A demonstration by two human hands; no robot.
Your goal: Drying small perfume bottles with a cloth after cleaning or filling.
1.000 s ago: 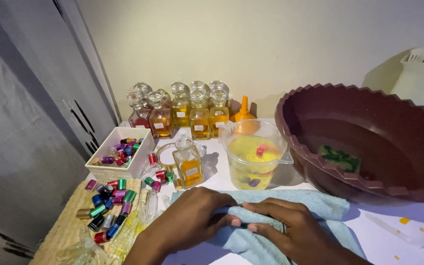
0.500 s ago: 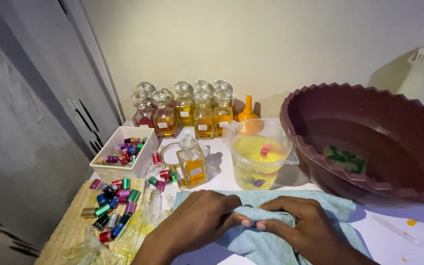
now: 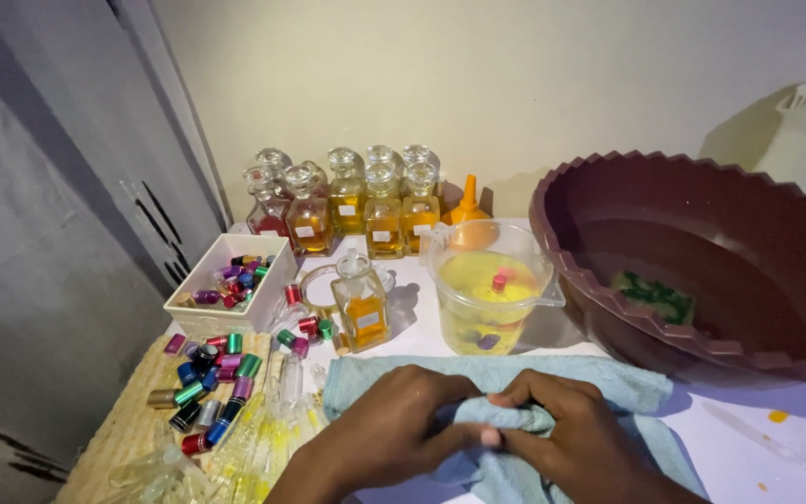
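While the maroon basin (image 3: 701, 280) stands at the desk's right, I see the blue towel (image 3: 608, 387) lying before it; left hand (image 3: 394, 434) and right hand (image 3: 566, 439) each pinch a bunched fold, near the measuring jug (image 3: 487, 299).

basin (image 3: 701, 243) cut off right, towel (image 3: 552, 383) hiding fingers' contents

Both hands, the left hand (image 3: 394, 434) and right hand (image 3: 566, 431), pinch a bunched fold of the blue cloth (image 3: 506, 420) just before the clear jug (image 3: 489, 299), with the maroon basin (image 3: 701, 266) to its right.
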